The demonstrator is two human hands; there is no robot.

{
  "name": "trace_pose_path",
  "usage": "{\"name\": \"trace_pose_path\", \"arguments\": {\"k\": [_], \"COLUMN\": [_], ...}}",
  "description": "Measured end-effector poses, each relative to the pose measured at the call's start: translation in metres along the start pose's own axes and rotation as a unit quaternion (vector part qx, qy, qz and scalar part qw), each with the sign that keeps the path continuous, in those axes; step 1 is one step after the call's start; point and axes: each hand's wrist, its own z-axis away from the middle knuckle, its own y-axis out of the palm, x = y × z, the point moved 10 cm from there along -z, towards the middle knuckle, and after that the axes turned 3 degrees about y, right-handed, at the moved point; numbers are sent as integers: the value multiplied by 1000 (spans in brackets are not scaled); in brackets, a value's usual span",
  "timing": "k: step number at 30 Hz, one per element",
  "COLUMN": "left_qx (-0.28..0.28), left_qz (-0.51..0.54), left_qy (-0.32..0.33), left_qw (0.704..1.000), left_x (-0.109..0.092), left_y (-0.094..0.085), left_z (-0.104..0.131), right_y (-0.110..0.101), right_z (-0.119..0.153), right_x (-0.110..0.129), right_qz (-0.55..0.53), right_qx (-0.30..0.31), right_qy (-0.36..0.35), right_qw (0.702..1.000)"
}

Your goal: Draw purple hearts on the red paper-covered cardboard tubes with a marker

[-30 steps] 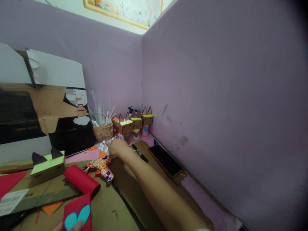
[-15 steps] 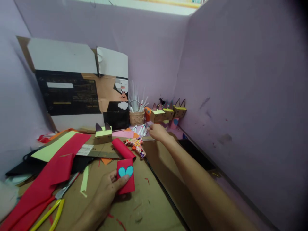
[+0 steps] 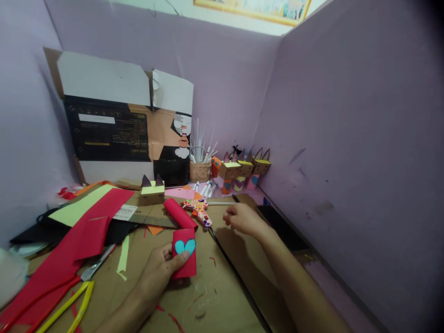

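My left hand (image 3: pixel 164 266) holds a small red paper piece (image 3: pixel 187 268) with a blue heart (image 3: pixel 184 247) on it, the thumb pressed on the heart's lower edge. Behind it a rolled red paper tube (image 3: pixel 178 213) lies on the cardboard. My right hand (image 3: pixel 243 218) hovers over the cardboard to the right of a patterned glue gun (image 3: pixel 199 212). Its fingers are curled together, and whether anything is between them is too small to tell.
Scissors (image 3: pixel 92 270), red paper (image 3: pixel 83 236) and pale green paper (image 3: pixel 83 208) lie left. A cardboard cat head (image 3: pixel 152 193) stands behind. Markers (image 3: pixel 208 188), a basket (image 3: pixel 200 171) and more cat figures (image 3: pixel 229 171) line the back. A large printed box (image 3: pixel 114 134) leans on the wall.
My right hand has drawn back towards me from the markers and figures at the back. My left hand still holds the red piece. The camera view has shifted slightly.
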Motion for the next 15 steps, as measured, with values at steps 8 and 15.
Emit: {"name": "trace_pose_path", "arguments": {"k": [8, 15], "left_qx": [-5, 8], "left_qz": [-6, -7], "left_qy": [26, 64], "left_qw": [1000, 998], "left_x": [4, 6], "left_y": [2, 1], "left_z": [-5, -12], "right_y": [52, 23], "right_z": [7, -60], "right_x": [-39, -10], "right_qz": [-127, -97], "right_qx": [62, 6], "right_qy": [65, 23], "right_qw": [988, 995]}}
